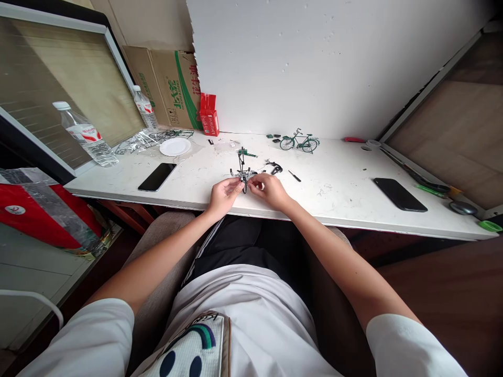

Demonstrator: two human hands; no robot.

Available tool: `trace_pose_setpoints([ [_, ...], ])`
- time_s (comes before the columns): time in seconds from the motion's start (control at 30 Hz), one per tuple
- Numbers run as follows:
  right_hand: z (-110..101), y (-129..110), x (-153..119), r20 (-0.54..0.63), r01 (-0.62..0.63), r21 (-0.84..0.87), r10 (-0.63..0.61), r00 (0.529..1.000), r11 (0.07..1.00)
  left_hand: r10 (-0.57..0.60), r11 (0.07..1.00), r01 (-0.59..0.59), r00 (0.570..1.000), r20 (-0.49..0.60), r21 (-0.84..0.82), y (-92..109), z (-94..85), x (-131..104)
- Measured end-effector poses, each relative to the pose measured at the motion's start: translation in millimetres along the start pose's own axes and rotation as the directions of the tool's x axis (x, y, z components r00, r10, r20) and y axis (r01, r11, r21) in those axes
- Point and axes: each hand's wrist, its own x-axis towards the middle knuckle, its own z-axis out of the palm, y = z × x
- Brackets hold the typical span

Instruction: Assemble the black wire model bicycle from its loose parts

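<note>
A small black model bicycle (242,172) stands near the table's front edge, its wheel end turned toward me. My left hand (226,196) is closed, thumb and fingers gripping it from the left side. On the other side, my right hand (272,191) is closed in a pinch close to the wheel; what lies between those fingertips is too small to make out. Just behind the model are a green plastic part (248,153) and some black parts (274,167). A slim dark tool (294,176) lies to the right of them.
A finished-looking green model bicycle (301,141) stands at the back. Phones lie left (157,177) and right (400,194). Toward the left are a white paper plate (175,147), silvery part frames (147,140), a water bottle (88,137) and a red box (209,116). A white board (314,68) rises behind.
</note>
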Motion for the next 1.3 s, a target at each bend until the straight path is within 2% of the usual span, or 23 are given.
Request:
trace_pose_setpoints([
  [0.17, -1.0, -3.6, 1.4, 0.044, -0.135, 0.266, 0.128, 0.991, 0.954, 0.011, 1.000, -0.011, 1.000, -0.006, 0.027, -0.4, -0.3, -1.4],
  [0.33, -1.0, -3.4, 1.9, 0.061, -0.174, 0.323, 0.163, 0.985, 0.930, 0.029, 0.999, -0.029, 1.000, -0.006, 0.046, 0.6, 0.0, -2.3],
  [0.47, -0.7, -1.4, 2.9, 0.108, -0.265, 0.370, 0.242, 0.964, 0.891, 0.056, 0.996, -0.056, 0.998, 0.008, 0.066, -0.7, 0.4, -3.2],
  [0.57, -2.4, 2.4, 3.2, 0.167, -0.364, 0.425, 0.323, 0.932, 0.829, 0.095, 0.991, -0.097, 0.995, 0.032, 0.096, -0.7, 1.0, -5.3],
  [0.7, -5.7, 9.6, 3.1, 0.322, -0.539, 0.469, 0.433, 0.842, 0.700, 0.143, 0.981, -0.152, 0.986, 0.081, 0.118, 3.0, 2.4, -8.2],
  [0.73, -6.3, 10.3, 3.2, 0.337, -0.547, 0.469, 0.432, 0.836, 0.693, 0.143, 0.982, -0.152, 0.986, 0.085, 0.112, 4.1, 2.7, -8.4],
  [0.8, -7.1, 8.7, 3.6, 0.284, -0.470, 0.464, 0.376, 0.882, 0.751, 0.114, 0.989, -0.121, 0.991, 0.070, 0.091, 5.5, 2.8, -7.4],
  [0.87, -7.7, 4.0, 3.9, 0.162, -0.307, 0.417, 0.263, 0.951, 0.855, 0.072, 0.996, -0.074, 0.997, 0.021, 0.058, 5.4, 2.5, -5.2],
  [0.93, -8.6, -1.8, 3.8, 0.067, -0.163, 0.329, 0.149, 0.986, 0.930, 0.033, 0.999, -0.032, 0.999, -0.023, 0.020, 3.8, 1.8, -2.4],
  [1.07, -9.9, -6.8, 2.5, 0.014, -0.050, 0.191, 0.048, 0.999, 0.980, -0.011, 1.000, 0.010, 0.999, -0.040, -0.022, 0.7, 0.4, 0.9],
  [1.3, -5.2, 2.3, -0.2, -0.013, 0.081, -0.049, -0.082, 0.997, 0.996, -0.009, 0.999, 0.009, 1.000, -0.001, -0.036, 2.1, 0.3, 0.4],
])
